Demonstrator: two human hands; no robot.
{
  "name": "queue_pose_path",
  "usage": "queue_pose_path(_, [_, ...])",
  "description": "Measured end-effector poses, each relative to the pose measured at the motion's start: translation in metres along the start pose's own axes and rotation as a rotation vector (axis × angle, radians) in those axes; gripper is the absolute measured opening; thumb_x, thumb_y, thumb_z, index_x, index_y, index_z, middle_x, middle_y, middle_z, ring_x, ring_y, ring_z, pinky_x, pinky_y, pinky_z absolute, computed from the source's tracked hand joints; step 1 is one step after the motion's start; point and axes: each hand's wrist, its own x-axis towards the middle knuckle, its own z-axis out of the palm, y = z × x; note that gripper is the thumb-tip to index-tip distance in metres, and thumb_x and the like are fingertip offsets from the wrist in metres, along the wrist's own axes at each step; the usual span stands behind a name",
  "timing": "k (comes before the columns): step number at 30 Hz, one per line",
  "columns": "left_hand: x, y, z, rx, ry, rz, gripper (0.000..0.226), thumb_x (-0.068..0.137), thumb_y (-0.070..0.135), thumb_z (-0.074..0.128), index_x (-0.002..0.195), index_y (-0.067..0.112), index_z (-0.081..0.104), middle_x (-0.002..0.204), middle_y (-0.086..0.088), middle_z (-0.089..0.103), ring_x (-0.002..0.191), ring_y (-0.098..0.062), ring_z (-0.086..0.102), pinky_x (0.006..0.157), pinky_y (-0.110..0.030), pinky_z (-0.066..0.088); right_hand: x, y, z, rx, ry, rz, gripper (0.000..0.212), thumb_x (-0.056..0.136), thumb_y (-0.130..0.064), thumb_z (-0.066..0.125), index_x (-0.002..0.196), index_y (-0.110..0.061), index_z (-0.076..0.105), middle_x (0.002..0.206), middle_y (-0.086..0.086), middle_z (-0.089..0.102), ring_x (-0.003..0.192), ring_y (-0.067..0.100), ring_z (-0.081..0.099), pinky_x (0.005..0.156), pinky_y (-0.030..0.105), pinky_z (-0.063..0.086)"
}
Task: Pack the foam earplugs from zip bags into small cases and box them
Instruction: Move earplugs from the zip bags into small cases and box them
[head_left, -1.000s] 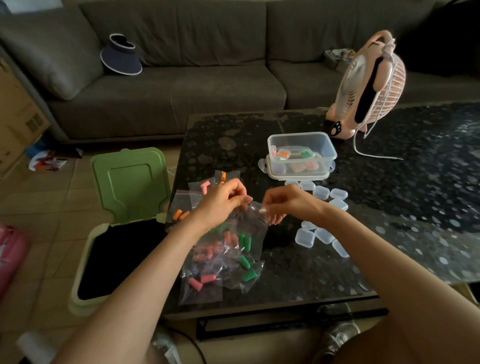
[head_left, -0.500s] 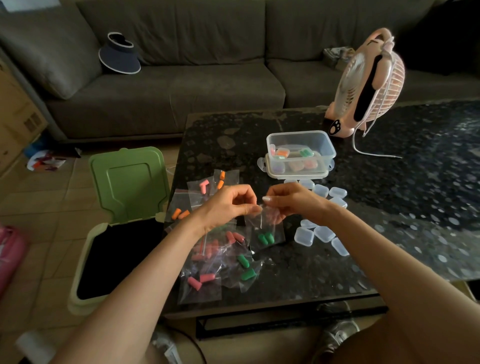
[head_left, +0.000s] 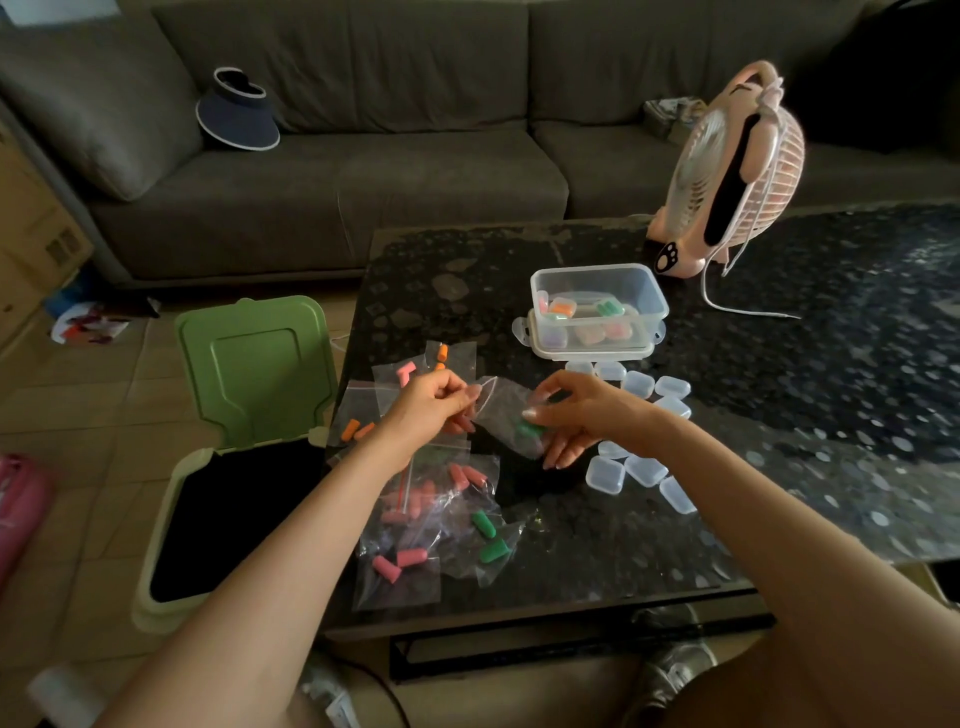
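My left hand (head_left: 434, 410) pinches one end of a clear zip bag (head_left: 501, 410) held just above the dark table. My right hand (head_left: 576, 418) holds the bag's other end, thumb on top and fingers spread beneath, where two green earplugs (head_left: 530, 430) lie inside. The bag is tilted sideways between the hands. More zip bags (head_left: 415, 519) with pink, green and orange earplugs lie in front of my left hand. Empty small clear cases (head_left: 644, 467) lie scattered by my right wrist. Behind them stands a clear plastic box (head_left: 652, 291) holding filled cases.
A green bin (head_left: 156, 571) with its lid (head_left: 254, 374) raised stands on the floor against the table's left edge. A pink fan (head_left: 727, 171) with a white cord stands at the table's back. A sofa with a visor hat (head_left: 239, 111) lies beyond.
The bag with the green earplugs hung upright from both hands at its top edge; now it is tipped sideways. My right hand has shifted down to the end with the earplugs.
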Motion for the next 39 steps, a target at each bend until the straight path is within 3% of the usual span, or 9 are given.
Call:
queue_pose_path(5, [0.002, -0.006, 0.005, -0.048, 0.014, -0.152, 0.019, 0.095, 0.017, 0.051, 0.078, 0.009, 0.054, 0.073, -0.006, 0.063, 0.049, -0.002, 0.062, 0.053, -0.017, 0.052, 0.008, 0.004, -0.003, 0.083, 0.202, -0.026, 0.012, 0.095, -0.005, 0.052, 0.103, -0.014, 0.049, 0.067, 0.014, 0.067, 0.058, 0.029, 0.067, 0.054, 0.036, 0.058])
queue_pose_path(8, [0.003, -0.005, 0.006, -0.063, 0.023, -0.188, 0.019, 0.097, 0.017, 0.047, 0.082, 0.007, 0.055, 0.075, -0.008, 0.065, 0.051, -0.005, 0.063, 0.051, -0.016, 0.051, 0.008, 0.006, -0.006, 0.092, 0.23, -0.121, 0.037, 0.089, 0.016, 0.033, 0.096, -0.009, 0.06, 0.08, 0.015, 0.065, 0.067, 0.025, 0.067, 0.059, 0.033, 0.059])
queue_pose_path(11, [0.004, -0.004, 0.007, -0.041, 0.04, -0.209, 0.02, 0.097, 0.019, 0.047, 0.082, 0.008, 0.055, 0.075, -0.007, 0.065, 0.05, -0.004, 0.062, 0.05, -0.015, 0.05, 0.009, 0.007, -0.005, -0.023, 0.267, -0.212, 0.04, 0.08, 0.024, 0.043, 0.093, -0.005, 0.066, 0.087, 0.01, 0.067, 0.077, 0.019, 0.068, 0.07, 0.028, 0.059])
queue_pose_path(16, [0.002, 0.001, 0.009, -0.004, 0.054, -0.231, 0.02, 0.096, 0.021, 0.049, 0.081, 0.009, 0.055, 0.073, -0.007, 0.064, 0.044, -0.002, 0.059, 0.045, -0.014, 0.047, 0.009, 0.007, -0.005, 0.011, 0.291, -0.237, 0.018, 0.08, 0.009, 0.066, 0.083, -0.008, 0.069, 0.082, 0.008, 0.071, 0.074, 0.02, 0.072, 0.073, 0.031, 0.06])
queue_pose_path(20, [-0.002, 0.005, 0.01, 0.018, 0.032, -0.272, 0.02, 0.097, 0.02, 0.047, 0.083, 0.008, 0.056, 0.071, -0.003, 0.063, 0.046, -0.003, 0.058, 0.043, -0.013, 0.044, 0.012, 0.004, -0.005, 0.114, 0.353, -0.226, 0.015, 0.079, 0.008, 0.067, 0.072, -0.006, 0.067, 0.072, 0.014, 0.07, 0.068, 0.027, 0.071, 0.069, 0.037, 0.061])
queue_pose_path(24, [-0.003, 0.006, 0.013, -0.013, 0.021, -0.313, 0.022, 0.097, 0.021, 0.049, 0.082, 0.007, 0.056, 0.071, -0.005, 0.061, 0.041, -0.001, 0.057, 0.039, -0.012, 0.043, 0.012, 0.004, -0.006, 0.077, 0.381, -0.247, 0.014, 0.077, 0.004, 0.07, 0.072, -0.009, 0.068, 0.078, 0.018, 0.07, 0.072, 0.033, 0.07, 0.07, 0.037, 0.06])
queue_pose_path(28, [-0.003, 0.006, 0.013, -0.054, 0.038, -0.34, 0.022, 0.096, 0.021, 0.05, 0.082, 0.006, 0.056, 0.069, -0.005, 0.06, 0.037, 0.001, 0.055, 0.039, -0.012, 0.044, 0.01, 0.003, -0.007, 0.073, 0.376, -0.27, 0.015, 0.075, 0.003, 0.072, 0.071, -0.01, 0.067, 0.067, 0.006, 0.067, 0.063, 0.021, 0.065, 0.058, 0.023, 0.057])
queue_pose_path(32, [-0.003, 0.006, 0.014, -0.092, 0.038, -0.38, 0.022, 0.096, 0.022, 0.051, 0.082, 0.006, 0.057, 0.069, -0.004, 0.06, 0.038, 0.001, 0.055, 0.04, -0.013, 0.045, 0.011, 0.004, -0.008, 0.108, 0.316, -0.273, 0.011, 0.077, 0.0, 0.072, 0.074, -0.01, 0.067, 0.068, 0.008, 0.066, 0.065, 0.022, 0.064, 0.059, 0.026, 0.058])
queue_pose_path(39, [-0.003, 0.006, 0.014, -0.12, 0.026, -0.409, 0.021, 0.095, 0.022, 0.052, 0.082, 0.007, 0.058, 0.07, -0.004, 0.06, 0.054, -0.008, 0.055, 0.039, -0.014, 0.042, 0.013, 0.005, -0.007, 0.147, 0.36, -0.273, 0.011, 0.079, -0.003, 0.07, 0.073, -0.009, 0.064, 0.069, 0.01, 0.065, 0.063, 0.023, 0.065, 0.058, 0.028, 0.058])
